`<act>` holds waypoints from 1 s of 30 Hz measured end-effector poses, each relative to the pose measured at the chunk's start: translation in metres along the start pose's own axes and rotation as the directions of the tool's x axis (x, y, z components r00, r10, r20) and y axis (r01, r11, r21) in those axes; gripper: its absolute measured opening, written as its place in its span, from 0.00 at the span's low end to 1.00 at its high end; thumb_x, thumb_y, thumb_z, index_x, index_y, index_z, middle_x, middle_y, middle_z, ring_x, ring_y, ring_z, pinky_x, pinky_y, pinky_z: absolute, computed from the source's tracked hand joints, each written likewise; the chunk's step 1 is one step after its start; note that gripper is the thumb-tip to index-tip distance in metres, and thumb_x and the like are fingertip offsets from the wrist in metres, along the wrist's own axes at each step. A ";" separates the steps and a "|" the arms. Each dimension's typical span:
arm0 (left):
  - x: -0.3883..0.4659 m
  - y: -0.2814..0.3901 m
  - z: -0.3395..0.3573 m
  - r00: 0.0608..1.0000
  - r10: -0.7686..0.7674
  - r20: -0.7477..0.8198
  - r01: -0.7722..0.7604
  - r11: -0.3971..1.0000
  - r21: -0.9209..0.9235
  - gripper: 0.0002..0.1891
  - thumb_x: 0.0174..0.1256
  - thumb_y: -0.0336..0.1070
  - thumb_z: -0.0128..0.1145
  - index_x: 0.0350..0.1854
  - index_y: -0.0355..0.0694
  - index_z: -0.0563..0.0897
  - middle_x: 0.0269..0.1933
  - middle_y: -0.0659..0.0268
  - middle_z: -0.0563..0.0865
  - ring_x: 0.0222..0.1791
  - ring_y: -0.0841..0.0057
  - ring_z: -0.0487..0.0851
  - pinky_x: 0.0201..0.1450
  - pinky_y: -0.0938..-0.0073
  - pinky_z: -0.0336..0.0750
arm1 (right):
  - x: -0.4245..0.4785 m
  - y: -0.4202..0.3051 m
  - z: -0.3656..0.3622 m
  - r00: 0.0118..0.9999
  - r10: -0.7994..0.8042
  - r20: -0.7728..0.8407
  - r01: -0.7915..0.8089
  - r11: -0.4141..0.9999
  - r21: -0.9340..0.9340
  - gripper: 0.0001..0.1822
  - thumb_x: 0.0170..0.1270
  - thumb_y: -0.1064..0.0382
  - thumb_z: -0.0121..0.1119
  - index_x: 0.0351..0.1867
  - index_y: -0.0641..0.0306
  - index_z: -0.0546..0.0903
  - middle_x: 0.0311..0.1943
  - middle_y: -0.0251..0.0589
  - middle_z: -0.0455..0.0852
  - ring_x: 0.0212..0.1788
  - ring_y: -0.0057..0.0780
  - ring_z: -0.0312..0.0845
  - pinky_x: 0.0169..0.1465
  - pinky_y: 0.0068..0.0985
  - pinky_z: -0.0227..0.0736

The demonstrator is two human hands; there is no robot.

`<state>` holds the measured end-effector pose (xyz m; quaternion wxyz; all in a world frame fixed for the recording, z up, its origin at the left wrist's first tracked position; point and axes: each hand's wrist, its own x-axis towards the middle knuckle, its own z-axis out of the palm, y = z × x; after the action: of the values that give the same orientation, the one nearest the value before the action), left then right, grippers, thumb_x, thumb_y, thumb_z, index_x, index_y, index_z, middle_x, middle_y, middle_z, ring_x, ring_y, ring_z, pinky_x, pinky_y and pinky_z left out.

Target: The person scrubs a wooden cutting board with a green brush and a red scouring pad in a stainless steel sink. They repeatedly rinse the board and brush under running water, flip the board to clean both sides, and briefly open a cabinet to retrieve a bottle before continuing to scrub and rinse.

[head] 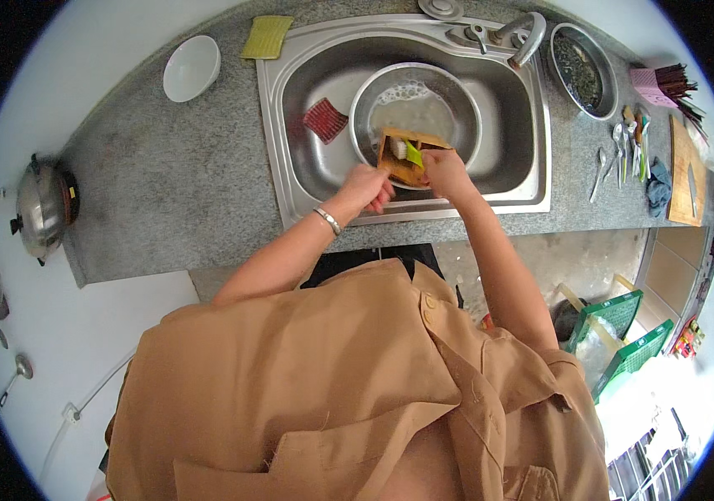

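My left hand point(368, 188) pinches the lower left corner of a small wooden box point(402, 170) with compartments, its open side tilted up towards me. In my right hand point(446, 173) is a brush with a bright green handle point(414, 154). Its white bristles point(398, 148) reach inside the box. Both hands are over the near rim of a round metal basin point(357, 119), which holds cloudy, sudsy water point(416, 113). The basin stands in a stainless steel sink point(500, 138). A dark red checked cloth point(326, 121) lies left of the basin.
A curved tap point(529, 44) rises at the sink's back right. Right of it are an oval metal basin point(607, 94), several spoons point(617, 147), chopsticks in a pink holder point(648, 87), and a knife point(693, 188) on a cutting board point(679, 166). Leftwards are a yellow-green cloth point(267, 37) and white bowl point(192, 69).
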<state>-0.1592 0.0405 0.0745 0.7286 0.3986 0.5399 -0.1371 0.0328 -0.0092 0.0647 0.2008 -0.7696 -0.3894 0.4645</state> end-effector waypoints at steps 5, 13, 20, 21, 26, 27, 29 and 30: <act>0.038 -0.004 -0.016 0.719 0.504 -0.479 -0.434 0.863 0.257 0.20 0.73 0.42 0.47 0.56 0.31 0.76 0.48 0.44 0.85 0.52 0.51 0.83 0.53 0.59 0.74 | 0.011 -0.007 0.008 0.999 0.044 0.013 -0.042 0.995 -0.095 0.15 0.64 0.61 0.48 0.33 0.65 0.86 0.29 0.57 0.85 0.32 0.49 0.84 0.40 0.38 0.78; 0.061 -0.003 0.002 0.744 0.596 -0.303 -0.464 0.786 0.409 0.18 0.76 0.40 0.41 0.53 0.30 0.75 0.48 0.40 0.82 0.52 0.43 0.78 0.54 0.50 0.71 | -0.002 -0.026 0.042 0.992 -0.094 -0.079 0.056 0.916 -0.396 0.15 0.64 0.58 0.52 0.31 0.69 0.85 0.34 0.60 0.86 0.40 0.54 0.84 0.46 0.45 0.78; 0.065 -0.018 0.023 0.771 0.548 -0.324 -0.359 0.794 0.491 0.20 0.75 0.42 0.43 0.39 0.28 0.81 0.35 0.42 0.84 0.38 0.45 0.83 0.40 0.51 0.77 | 0.010 -0.019 0.039 0.975 -0.214 0.053 0.215 0.870 -0.444 0.16 0.61 0.56 0.56 0.29 0.68 0.85 0.30 0.60 0.85 0.37 0.57 0.83 0.44 0.47 0.77; 0.059 -0.014 0.027 0.791 0.509 -0.340 -0.327 0.821 0.468 0.20 0.74 0.43 0.44 0.37 0.28 0.81 0.34 0.42 0.84 0.38 0.47 0.83 0.40 0.52 0.77 | 0.008 -0.012 0.034 0.974 -0.213 0.079 0.225 0.857 -0.464 0.15 0.61 0.57 0.56 0.30 0.68 0.85 0.30 0.60 0.85 0.37 0.57 0.83 0.44 0.47 0.77; 0.060 -0.007 0.009 0.993 0.117 -0.020 -0.111 0.851 -0.513 0.29 0.76 0.58 0.37 0.61 0.37 0.73 0.56 0.52 0.81 0.52 0.52 0.81 0.61 0.51 0.74 | 0.000 -0.011 0.023 0.982 -0.095 0.163 0.175 0.783 -0.597 0.14 0.59 0.58 0.62 0.34 0.70 0.85 0.34 0.58 0.87 0.40 0.55 0.85 0.44 0.43 0.80; 0.066 -0.003 0.004 0.996 0.090 -0.004 -0.076 0.814 -0.577 0.29 0.76 0.58 0.37 0.62 0.37 0.73 0.57 0.51 0.80 0.55 0.52 0.80 0.62 0.50 0.72 | 0.001 -0.011 0.024 0.981 -0.114 0.156 0.185 0.784 -0.592 0.13 0.59 0.59 0.61 0.34 0.70 0.85 0.34 0.58 0.87 0.40 0.55 0.85 0.44 0.43 0.80; 0.079 0.004 -0.001 0.999 0.038 0.036 -0.002 0.718 -0.696 0.29 0.75 0.59 0.36 0.63 0.38 0.72 0.58 0.49 0.78 0.59 0.52 0.77 0.65 0.48 0.68 | 0.002 -0.008 0.024 0.978 -0.148 0.146 0.206 0.784 -0.586 0.12 0.58 0.61 0.61 0.35 0.69 0.85 0.34 0.58 0.87 0.40 0.55 0.85 0.44 0.43 0.80; 0.086 0.006 -0.002 0.997 0.025 0.071 0.037 0.662 -0.749 0.29 0.76 0.60 0.34 0.65 0.43 0.71 0.62 0.51 0.76 0.63 0.54 0.73 0.67 0.42 0.63 | 0.005 -0.007 0.023 0.976 -0.162 0.143 0.215 0.803 -0.556 0.12 0.58 0.61 0.60 0.35 0.69 0.85 0.34 0.58 0.87 0.40 0.54 0.85 0.45 0.43 0.79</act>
<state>-0.1243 0.0661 0.0004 0.8472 0.0564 0.5222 0.0798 0.0112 -0.0026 0.0553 -0.0100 -0.7305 -0.5929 0.3387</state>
